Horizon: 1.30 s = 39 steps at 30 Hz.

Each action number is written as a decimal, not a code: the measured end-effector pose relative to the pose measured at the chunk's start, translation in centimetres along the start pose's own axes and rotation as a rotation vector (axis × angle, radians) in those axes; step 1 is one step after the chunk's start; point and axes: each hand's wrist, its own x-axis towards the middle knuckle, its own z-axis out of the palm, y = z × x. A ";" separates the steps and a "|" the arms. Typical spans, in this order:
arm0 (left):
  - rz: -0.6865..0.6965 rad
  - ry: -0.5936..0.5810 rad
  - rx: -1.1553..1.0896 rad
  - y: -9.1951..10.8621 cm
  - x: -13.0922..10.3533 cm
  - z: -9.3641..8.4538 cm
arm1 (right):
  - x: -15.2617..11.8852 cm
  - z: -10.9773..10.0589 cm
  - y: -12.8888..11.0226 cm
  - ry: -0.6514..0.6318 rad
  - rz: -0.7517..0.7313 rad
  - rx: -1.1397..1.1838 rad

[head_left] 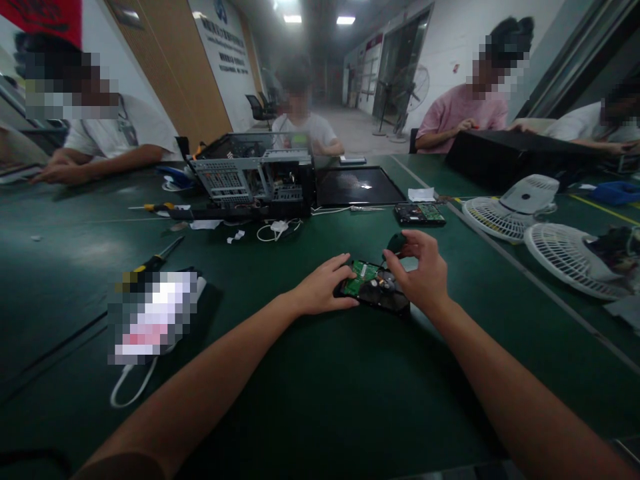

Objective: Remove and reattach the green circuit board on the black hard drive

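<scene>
A black hard drive with a green circuit board (364, 270) lies on the green table. My left hand (327, 287) grips its left end, thumb at the near edge and fingers over the far side. Above the drive's right end, my right hand (423, 270) is closed in a pinch on a small dark-handled tool (396, 243), whose thin shaft points down toward the board. The tool's tip is too small to make out.
An open computer case (250, 177) and a dark panel (360, 186) stand beyond. Another drive (420, 214) is at back right, with white fan parts (570, 257) farther right. A screwdriver (150, 265) and phone (157, 317) lie left. Several people sit around.
</scene>
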 end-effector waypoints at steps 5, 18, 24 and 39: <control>0.018 0.011 -0.012 0.1 0.3 -0.2 | -0.1 0.1 0.3 -0.013 -0.026 0.024; -0.001 -0.076 -0.003 -0.3 0.0 -0.3 | 0.0 0.0 0.2 0.047 -0.124 -0.045; 0.001 -0.068 0.011 -0.4 0.0 -0.1 | -0.1 0.2 0.3 0.013 -0.142 0.033; -0.018 -0.076 -0.033 -0.4 0.2 -0.2 | -0.2 -0.1 0.3 -0.012 -0.063 -0.052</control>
